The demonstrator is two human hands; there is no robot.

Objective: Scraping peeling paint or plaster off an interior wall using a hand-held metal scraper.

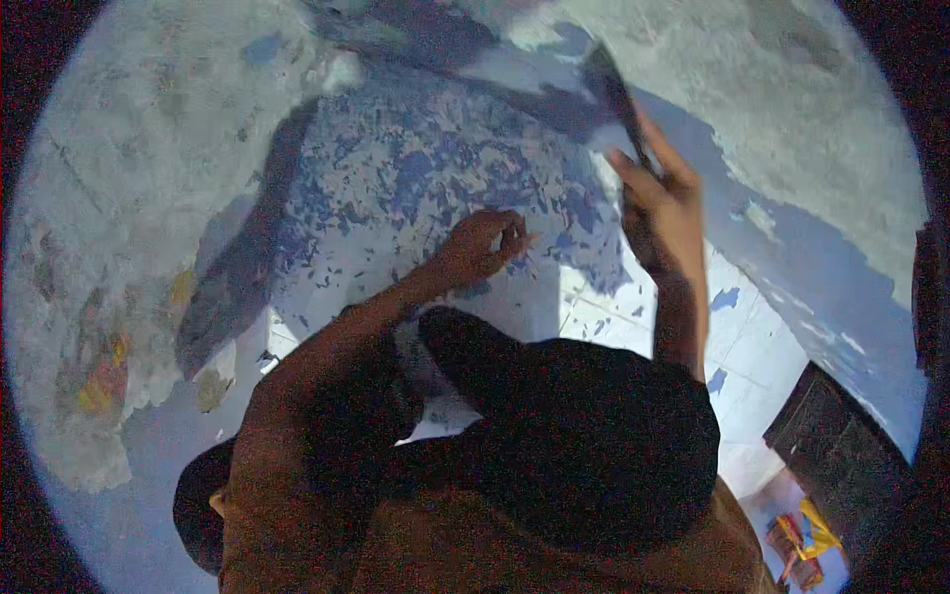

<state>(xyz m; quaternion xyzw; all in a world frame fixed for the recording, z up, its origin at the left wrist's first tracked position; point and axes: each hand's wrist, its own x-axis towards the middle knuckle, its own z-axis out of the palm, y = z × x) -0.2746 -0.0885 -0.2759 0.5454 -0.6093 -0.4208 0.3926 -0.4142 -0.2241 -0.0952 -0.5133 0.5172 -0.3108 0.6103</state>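
My right hand [672, 204] is raised at the right and grips a dark, flat hand tool [617, 93], perhaps a scraper. The tool points up and to the left against a wall [668, 126] whose blue paint is partly stripped to grey plaster; whether it touches the wall I cannot tell. Lower and nearer the middle, my left hand [486, 241] hangs over the floor with its fingers loosely bent and nothing visible in them. Many blue paint flakes [415, 167] are scattered on the shaded floor beyond and beneath it.
Bright white floor tiles [749, 334] with a few flakes show at the right. A dark, flat panel [839, 427] lies by the wall's foot there. Below it is a red and yellow packet [805, 546]. My dark-clad knees [594, 431] fill the lower middle.
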